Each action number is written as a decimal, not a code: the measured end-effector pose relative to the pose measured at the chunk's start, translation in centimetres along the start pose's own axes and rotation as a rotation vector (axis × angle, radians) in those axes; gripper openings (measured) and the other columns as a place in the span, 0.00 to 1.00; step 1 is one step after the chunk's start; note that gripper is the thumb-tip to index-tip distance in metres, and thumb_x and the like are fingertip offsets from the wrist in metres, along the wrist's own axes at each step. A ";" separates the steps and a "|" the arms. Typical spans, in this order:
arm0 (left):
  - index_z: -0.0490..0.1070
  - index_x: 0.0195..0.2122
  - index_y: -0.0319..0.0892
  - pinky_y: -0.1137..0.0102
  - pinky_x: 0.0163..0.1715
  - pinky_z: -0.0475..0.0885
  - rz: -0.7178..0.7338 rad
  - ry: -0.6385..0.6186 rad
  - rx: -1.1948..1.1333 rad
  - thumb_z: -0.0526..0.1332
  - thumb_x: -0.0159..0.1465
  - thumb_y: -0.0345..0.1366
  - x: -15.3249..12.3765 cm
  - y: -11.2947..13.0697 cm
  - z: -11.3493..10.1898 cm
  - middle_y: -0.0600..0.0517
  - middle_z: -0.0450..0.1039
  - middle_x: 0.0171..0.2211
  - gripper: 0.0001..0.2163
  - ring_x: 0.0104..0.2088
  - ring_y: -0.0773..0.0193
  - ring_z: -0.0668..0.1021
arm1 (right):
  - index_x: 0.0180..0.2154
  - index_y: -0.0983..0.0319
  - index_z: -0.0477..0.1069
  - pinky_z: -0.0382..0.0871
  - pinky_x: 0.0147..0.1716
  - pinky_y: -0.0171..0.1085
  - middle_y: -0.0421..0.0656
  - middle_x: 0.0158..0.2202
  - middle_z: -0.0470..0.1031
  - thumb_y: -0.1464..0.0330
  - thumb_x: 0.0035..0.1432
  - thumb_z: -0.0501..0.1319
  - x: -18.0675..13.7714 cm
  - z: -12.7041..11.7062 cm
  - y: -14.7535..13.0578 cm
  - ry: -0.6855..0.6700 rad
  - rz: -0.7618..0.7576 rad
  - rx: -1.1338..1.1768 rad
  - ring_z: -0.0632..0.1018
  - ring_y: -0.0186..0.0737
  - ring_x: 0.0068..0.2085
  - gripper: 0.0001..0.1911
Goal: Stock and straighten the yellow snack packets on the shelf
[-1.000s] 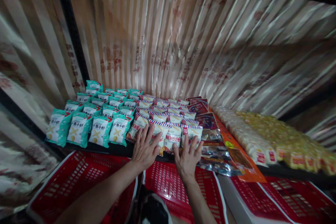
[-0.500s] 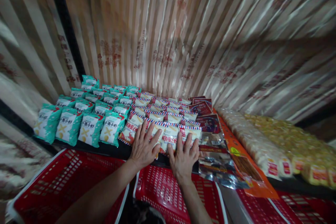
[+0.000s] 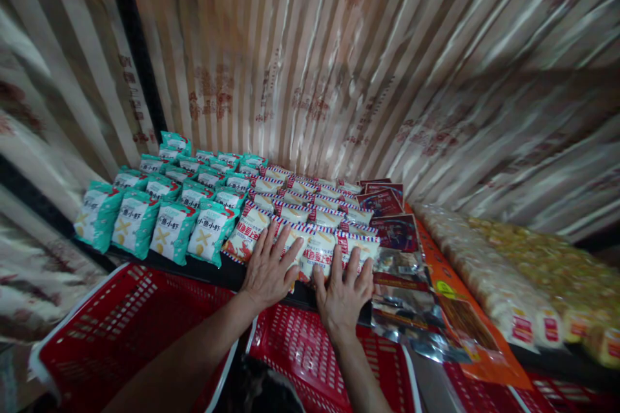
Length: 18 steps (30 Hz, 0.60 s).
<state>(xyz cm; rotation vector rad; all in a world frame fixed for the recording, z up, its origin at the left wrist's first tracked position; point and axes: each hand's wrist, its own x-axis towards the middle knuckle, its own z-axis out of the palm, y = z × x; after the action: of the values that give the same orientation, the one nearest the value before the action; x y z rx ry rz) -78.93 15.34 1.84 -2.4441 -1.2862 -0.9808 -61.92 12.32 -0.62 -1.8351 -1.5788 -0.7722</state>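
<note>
My left hand (image 3: 269,268) lies flat with fingers spread on the front row of white snack packets with red-and-blue striped edges (image 3: 310,216) on a dark shelf (image 3: 227,273). My right hand (image 3: 345,290) rests beside it, fingers spread, on the front packets of the same rows, close to the shelf's front edge. Neither hand grips anything. Teal snack packets (image 3: 169,203) stand in rows to the left of the white ones.
Dark red foil packets (image 3: 394,232) and an orange packet (image 3: 479,329) lie right of the white ones, then rows of pale and yellow snacks (image 3: 523,271). Red plastic baskets (image 3: 121,329) sit below the shelf's front edge. A striped wall backs the shelf.
Both hands stay flat on the front white packets; the view has shifted slightly, and the hands have edged a little to the right.
</note>
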 end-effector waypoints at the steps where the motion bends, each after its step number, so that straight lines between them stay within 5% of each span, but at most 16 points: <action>1: 0.52 0.62 0.47 0.50 0.60 0.51 0.002 0.001 0.000 0.53 0.64 0.42 0.0 0.0 0.0 0.46 0.41 0.66 0.25 0.65 0.46 0.45 | 0.63 0.56 0.44 0.51 0.54 0.61 0.51 0.66 0.42 0.55 0.60 0.51 0.0 0.0 0.0 0.000 -0.002 0.002 0.46 0.60 0.64 0.33; 18: 0.53 0.62 0.44 0.50 0.60 0.50 0.039 0.088 -0.025 0.53 0.64 0.42 -0.6 -0.4 0.7 0.45 0.46 0.65 0.26 0.65 0.49 0.46 | 0.63 0.54 0.42 0.48 0.55 0.63 0.48 0.66 0.45 0.55 0.60 0.51 0.2 -0.1 -0.2 0.054 -0.009 -0.002 0.44 0.61 0.65 0.33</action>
<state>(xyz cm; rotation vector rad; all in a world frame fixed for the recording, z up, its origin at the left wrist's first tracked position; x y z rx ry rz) -79.15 15.52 0.82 -2.4051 -1.2009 -1.0875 -62.13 12.39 -0.42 -1.7955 -1.5535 -0.8206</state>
